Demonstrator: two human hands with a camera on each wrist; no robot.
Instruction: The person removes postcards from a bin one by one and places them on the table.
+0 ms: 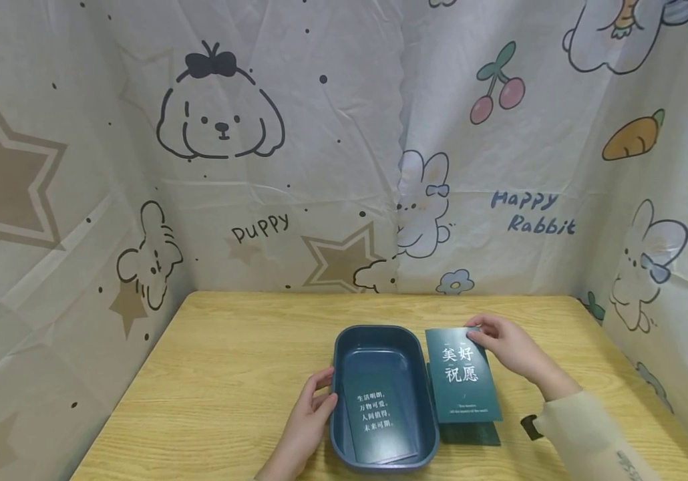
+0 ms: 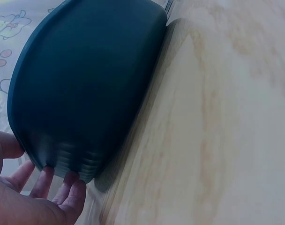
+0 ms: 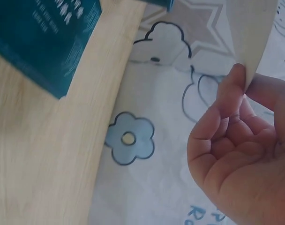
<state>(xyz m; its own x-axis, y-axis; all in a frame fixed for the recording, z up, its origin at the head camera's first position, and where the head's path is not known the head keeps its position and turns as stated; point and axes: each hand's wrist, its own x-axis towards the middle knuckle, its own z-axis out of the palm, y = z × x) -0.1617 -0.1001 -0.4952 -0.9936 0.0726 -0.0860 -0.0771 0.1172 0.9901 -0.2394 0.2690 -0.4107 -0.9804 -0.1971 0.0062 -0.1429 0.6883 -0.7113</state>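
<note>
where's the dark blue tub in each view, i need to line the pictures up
Head: the dark blue tub is at the bottom, just right of centre.
Left wrist: its outer wall fills the upper left, with the left hand on it at lower left.
Right wrist: only a dark end, apparently the tub's, at the top edge, near the middle.
Shared landmark: the wooden table, in all three.

creased pale cloth backdrop [image 1: 332,160], printed puppy [image 1: 222,127], printed cherries [image 1: 512,93], yellow wood-grain table [image 1: 230,374]
</note>
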